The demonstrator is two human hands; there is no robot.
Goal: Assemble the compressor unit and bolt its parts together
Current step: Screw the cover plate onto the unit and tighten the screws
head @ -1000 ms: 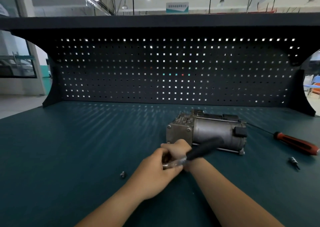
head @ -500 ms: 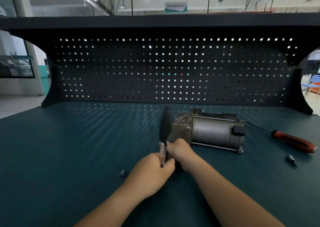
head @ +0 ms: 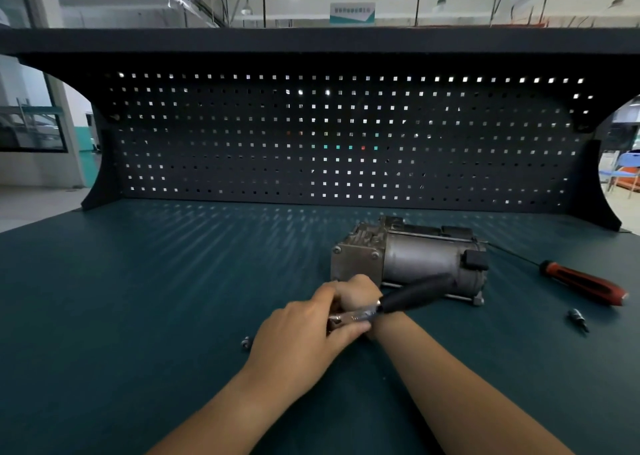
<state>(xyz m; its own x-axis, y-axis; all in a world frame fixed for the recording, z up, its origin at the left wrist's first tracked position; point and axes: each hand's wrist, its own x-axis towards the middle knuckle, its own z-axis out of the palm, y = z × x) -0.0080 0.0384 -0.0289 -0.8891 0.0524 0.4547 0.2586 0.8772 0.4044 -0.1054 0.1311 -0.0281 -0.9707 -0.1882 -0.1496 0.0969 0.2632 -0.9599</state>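
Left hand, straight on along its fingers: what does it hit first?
The right hand, directly ahead and apparently touching it. Behind that sits the grey metal compressor unit; the depth between them is unclear. The left hand grips the black-handled ratchet wrench.

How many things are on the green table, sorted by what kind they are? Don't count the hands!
compressor: 1
wrench with a black handle: 1
red screwdriver: 1
small metal bits: 2
Total: 5
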